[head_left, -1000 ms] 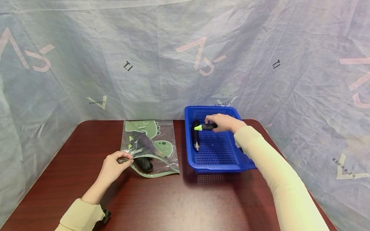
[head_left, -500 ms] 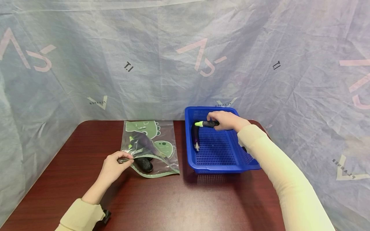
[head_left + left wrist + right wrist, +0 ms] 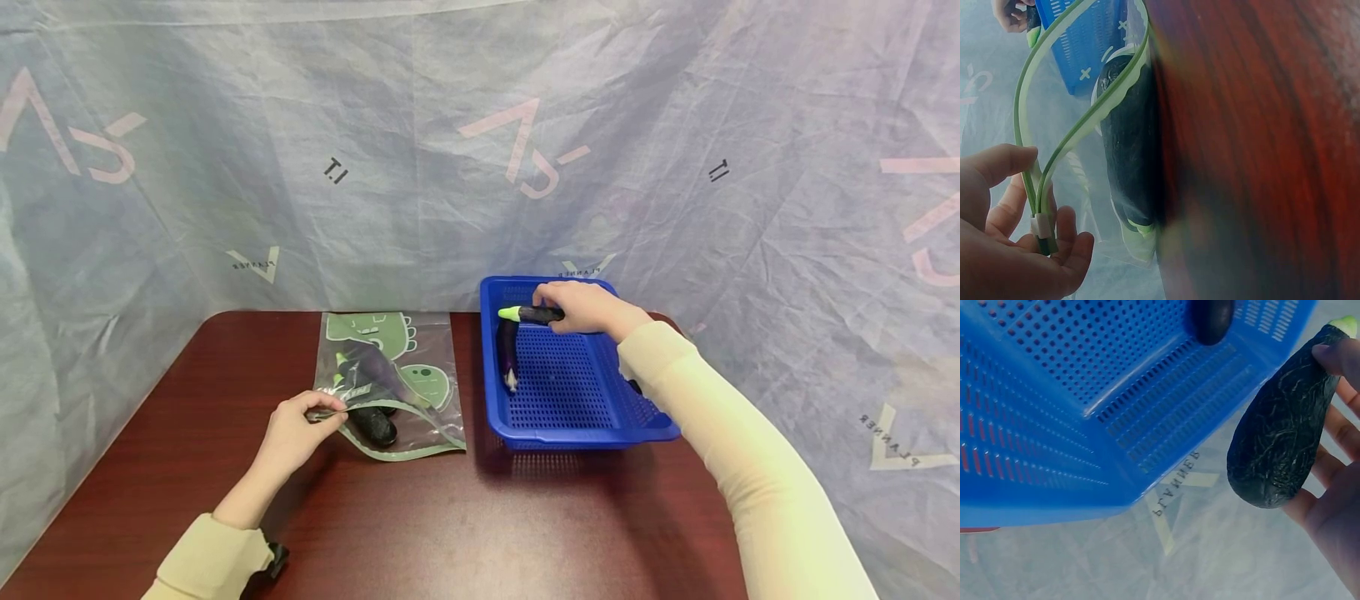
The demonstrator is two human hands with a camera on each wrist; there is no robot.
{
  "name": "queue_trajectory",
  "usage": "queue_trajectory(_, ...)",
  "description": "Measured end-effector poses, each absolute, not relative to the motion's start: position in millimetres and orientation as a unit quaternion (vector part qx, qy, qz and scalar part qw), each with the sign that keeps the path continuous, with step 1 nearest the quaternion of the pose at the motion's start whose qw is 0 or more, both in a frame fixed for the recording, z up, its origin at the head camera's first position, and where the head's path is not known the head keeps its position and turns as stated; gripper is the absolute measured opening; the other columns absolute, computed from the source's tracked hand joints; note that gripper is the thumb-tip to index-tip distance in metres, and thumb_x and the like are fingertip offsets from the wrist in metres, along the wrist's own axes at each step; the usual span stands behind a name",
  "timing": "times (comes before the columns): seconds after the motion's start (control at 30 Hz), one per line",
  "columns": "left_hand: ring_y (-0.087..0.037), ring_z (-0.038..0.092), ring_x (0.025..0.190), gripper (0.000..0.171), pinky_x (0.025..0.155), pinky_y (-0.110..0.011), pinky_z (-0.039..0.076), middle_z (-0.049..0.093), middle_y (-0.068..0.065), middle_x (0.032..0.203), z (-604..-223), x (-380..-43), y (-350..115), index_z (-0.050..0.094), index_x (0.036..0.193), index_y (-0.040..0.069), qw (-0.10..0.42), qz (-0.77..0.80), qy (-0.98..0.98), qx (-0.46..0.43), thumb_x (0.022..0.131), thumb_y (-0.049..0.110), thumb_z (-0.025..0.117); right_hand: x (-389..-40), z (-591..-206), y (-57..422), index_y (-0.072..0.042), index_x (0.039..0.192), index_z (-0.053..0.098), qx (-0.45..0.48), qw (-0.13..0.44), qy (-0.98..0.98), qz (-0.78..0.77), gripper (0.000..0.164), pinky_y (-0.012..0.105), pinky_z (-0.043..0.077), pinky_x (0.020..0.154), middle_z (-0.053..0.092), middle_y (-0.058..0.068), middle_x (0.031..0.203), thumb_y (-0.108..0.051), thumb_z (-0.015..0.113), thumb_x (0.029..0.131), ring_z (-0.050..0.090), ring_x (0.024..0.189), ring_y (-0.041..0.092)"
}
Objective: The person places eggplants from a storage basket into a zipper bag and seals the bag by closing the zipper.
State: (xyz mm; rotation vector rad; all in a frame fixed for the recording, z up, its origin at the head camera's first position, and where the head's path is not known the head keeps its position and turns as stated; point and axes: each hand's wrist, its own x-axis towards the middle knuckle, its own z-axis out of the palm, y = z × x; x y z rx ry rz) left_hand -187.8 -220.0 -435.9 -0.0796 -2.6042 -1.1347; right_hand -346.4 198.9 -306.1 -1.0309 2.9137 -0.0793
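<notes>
My left hand [image 3: 295,431] pinches the corner of a clear zip bag [image 3: 438,427] with green cartoon prints, near the white slider [image 3: 1040,225]. The bag's mouth gapes beside my fingers. Inside lie dark eggplants [image 3: 1132,144] with light green ends; one dark round end [image 3: 373,427] shows at the mouth. Over the back of a blue basket [image 3: 498,425], my right hand [image 3: 588,307] grips a wrinkled blackish eggplant [image 3: 1282,422], its light green tip pointing left. Another purple eggplant [image 3: 507,354] with a pale stem end rests along the basket's left wall.
A dark red wooden table [image 3: 420,525] bears both bag and basket. Behind it hangs a grey printed cloth [image 3: 420,167], close to the back edge. The basket stands right of the bag, a small gap between them.
My right hand has risen slightly toward the basket's back, carrying the eggplant, which uncovers more of the one in the basket. My left hand and the bag have stayed put.
</notes>
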Motion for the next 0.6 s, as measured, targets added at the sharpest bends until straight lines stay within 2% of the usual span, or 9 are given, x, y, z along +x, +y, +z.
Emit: queue_trajectory(0.6,-0.015,0.061,0.08,0.011,0.067,-0.025,0.046,0.069,-0.004,0.091,-433,-188,-219,0.071,0.085,0.014,0.148,-0.396,-0.906,-0.025,0.077,0.012,0.077,-327,-293,170,-0.02,0.11,0.059,-0.365,-0.01,0.931,-0.032,0.032,0.037,0.042,0.066,0.057,-0.003,0.087,-0.017,0.07,0.08,0.05,0.074,0.017)
